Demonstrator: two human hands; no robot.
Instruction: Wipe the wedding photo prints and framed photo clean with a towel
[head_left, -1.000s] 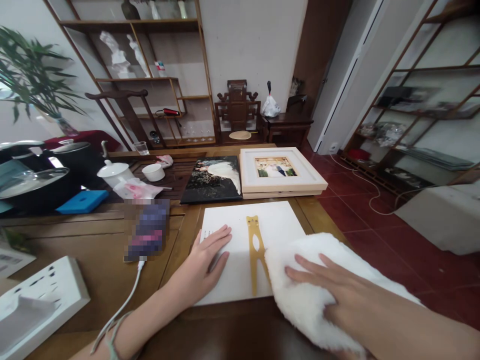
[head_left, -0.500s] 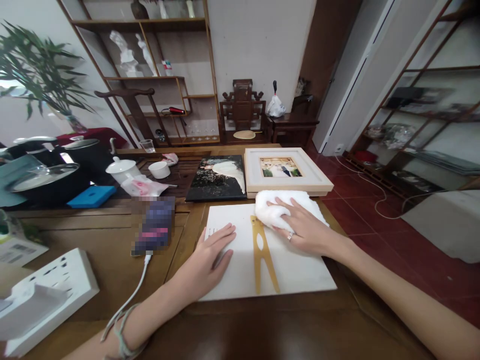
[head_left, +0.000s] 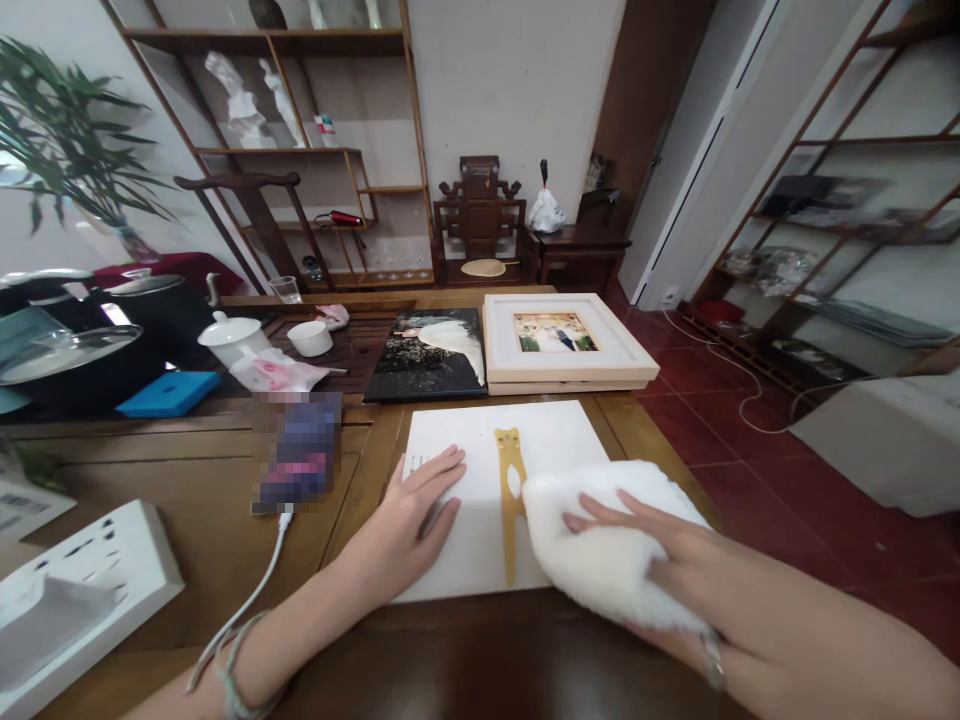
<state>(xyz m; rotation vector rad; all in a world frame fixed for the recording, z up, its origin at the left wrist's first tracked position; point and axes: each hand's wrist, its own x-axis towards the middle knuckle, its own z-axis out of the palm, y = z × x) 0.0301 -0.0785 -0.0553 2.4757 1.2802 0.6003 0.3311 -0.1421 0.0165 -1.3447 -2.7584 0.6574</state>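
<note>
A white board point(head_left: 476, 560) lies flat on the wooden table in front of me. On its left part rests my left hand point(head_left: 412, 515), palm down with the fingers stretched out. My right hand point(head_left: 712, 580) grips a fluffy white cloth point(head_left: 585, 560) over the board's lower right side, and the cloth hides that corner. In the middle of the board is a flat yellow cat-shaped piece point(head_left: 507, 540) with an oval hole and long legs; the cloth covers one leg. I cannot tell whether it is loose or fixed.
Behind the board lie a dark photo panel point(head_left: 397, 365) and a light wood-framed photo point(head_left: 499, 350). A pixelated phone-like object point(head_left: 300, 450) with a white cable is at left, near a power strip point(head_left: 142, 560), a blue block point(head_left: 169, 394), white teaware point(head_left: 309, 338) and dark pots point(head_left: 71, 365).
My right hand has drawn the cloth from the board's top right down toward me to its lower right. The yellow piece's right leg is now covered. My left hand stays in place.
</note>
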